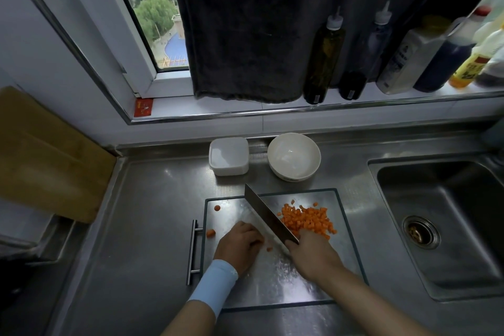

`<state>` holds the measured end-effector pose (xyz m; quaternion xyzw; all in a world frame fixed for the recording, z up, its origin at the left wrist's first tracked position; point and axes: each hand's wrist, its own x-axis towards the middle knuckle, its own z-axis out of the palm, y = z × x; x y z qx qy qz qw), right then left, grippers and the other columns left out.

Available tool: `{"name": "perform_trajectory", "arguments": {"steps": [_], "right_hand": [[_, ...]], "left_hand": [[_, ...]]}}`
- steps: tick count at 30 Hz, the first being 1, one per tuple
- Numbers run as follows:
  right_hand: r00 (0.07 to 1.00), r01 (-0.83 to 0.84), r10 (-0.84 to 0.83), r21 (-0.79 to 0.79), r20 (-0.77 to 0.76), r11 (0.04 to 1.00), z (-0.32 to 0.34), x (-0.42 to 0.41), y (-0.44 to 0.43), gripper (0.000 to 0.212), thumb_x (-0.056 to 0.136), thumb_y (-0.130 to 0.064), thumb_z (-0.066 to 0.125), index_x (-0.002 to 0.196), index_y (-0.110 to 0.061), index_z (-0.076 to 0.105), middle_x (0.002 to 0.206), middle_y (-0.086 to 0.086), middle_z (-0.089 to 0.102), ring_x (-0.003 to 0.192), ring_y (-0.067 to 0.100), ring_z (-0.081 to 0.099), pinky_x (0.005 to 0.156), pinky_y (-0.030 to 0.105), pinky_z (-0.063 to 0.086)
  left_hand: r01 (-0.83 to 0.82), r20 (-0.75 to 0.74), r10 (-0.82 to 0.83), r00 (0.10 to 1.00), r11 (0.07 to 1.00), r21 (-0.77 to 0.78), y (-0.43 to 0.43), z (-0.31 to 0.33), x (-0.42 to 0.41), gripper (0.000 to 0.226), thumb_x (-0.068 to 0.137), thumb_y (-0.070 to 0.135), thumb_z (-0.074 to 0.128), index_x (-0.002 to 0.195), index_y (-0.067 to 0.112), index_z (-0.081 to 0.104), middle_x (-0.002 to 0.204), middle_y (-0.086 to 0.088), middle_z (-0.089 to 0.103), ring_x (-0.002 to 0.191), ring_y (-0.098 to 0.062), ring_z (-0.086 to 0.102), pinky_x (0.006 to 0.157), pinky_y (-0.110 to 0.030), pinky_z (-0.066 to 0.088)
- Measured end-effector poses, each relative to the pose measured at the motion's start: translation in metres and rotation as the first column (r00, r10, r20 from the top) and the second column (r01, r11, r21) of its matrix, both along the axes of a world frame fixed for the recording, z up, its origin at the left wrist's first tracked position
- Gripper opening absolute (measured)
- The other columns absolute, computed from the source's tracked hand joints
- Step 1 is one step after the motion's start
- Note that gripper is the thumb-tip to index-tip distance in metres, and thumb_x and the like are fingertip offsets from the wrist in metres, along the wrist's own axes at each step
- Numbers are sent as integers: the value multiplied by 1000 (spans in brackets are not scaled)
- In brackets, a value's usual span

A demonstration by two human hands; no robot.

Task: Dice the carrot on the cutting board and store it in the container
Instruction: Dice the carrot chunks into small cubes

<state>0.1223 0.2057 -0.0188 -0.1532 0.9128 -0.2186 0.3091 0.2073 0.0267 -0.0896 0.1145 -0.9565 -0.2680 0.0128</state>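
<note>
A heap of diced carrot (308, 219) lies on the right part of the steel cutting board (272, 278). My right hand (313, 252) grips the handle of a cleaver (266, 211), whose blade slants across the board between the heap and my left hand (240, 243). That hand rests on the board just left of the blade with its fingers curled down; anything under them is hidden. One small carrot bit (269, 249) lies by its fingertips. Two carrot end pieces (217, 208) (210, 233) sit at the board's left edge. A lidded white container (229, 155) stands behind the board.
A white bowl (294, 157) stands to the right of the container. A sink (441, 226) opens to the right of the board. Several bottles (324, 60) line the window sill, next to a dark hanging cloth (245, 35). A wooden board (46, 155) leans at the left.
</note>
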Motion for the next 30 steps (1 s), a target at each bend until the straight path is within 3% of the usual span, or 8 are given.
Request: {"name": "perform_trajectory", "arguments": {"steps": [6, 12, 15, 19, 22, 30], "right_hand": [[1000, 1, 0, -23, 31, 1000, 1, 16, -13, 23, 98, -46, 50, 99, -25, 60, 88, -5, 64, 80, 16, 64, 70, 32, 54], [1000, -10, 11, -27, 19, 1000, 0, 35, -26, 24, 100, -43, 48, 99, -22, 60, 92, -3, 63, 87, 18, 64, 74, 31, 52], [1000, -21, 21, -17, 19, 1000, 2, 41, -28, 25, 101, -42, 47, 101, -21, 60, 97, -1, 65, 89, 19, 64, 77, 33, 53], [1000, -22, 22, 1, -10, 1000, 5, 48, -32, 19, 100, -41, 47, 96, -24, 53, 97, -1, 63, 94, 22, 64, 73, 31, 46], [999, -30, 31, 23, -31, 999, 8, 53, -34, 21, 101, -38, 45, 105, -21, 57, 110, 2, 67, 102, 24, 64, 75, 31, 44], [999, -38, 41, 133, -21, 990, 9, 59, -37, 21, 99, -27, 44, 114, -18, 57, 112, 3, 67, 102, 23, 64, 80, 32, 49]], "left_hand": [[-140, -84, 139, 987, 990, -9, -7, -10, 27, 9, 81, 32, 73, 90, 32, 74, 89, 15, 67, 84, -5, 56, 69, -20, 51], [-170, -112, 180, 977, 981, 91, -8, -3, 39, 18, 81, 42, 68, 98, 35, 66, 96, 21, 59, 92, 2, 50, 82, -8, 37], [-130, -134, 142, 981, 987, 96, -16, -9, 41, 8, 84, 34, 70, 91, 32, 70, 97, 18, 62, 92, 0, 53, 87, -10, 38], [-57, -146, 57, 988, 998, 5, -22, -18, 39, 12, 78, 29, 76, 88, 33, 73, 93, 15, 65, 89, -7, 55, 73, -20, 48], [-52, -142, 49, 989, 998, -19, -24, -18, 37, 11, 77, 28, 77, 86, 33, 73, 91, 16, 66, 89, -7, 56, 68, -23, 50], [-20, -130, 16, 991, 999, -32, -27, -17, 34, 13, 77, 26, 75, 88, 33, 74, 90, 17, 66, 87, -7, 56, 64, -18, 47]]}}
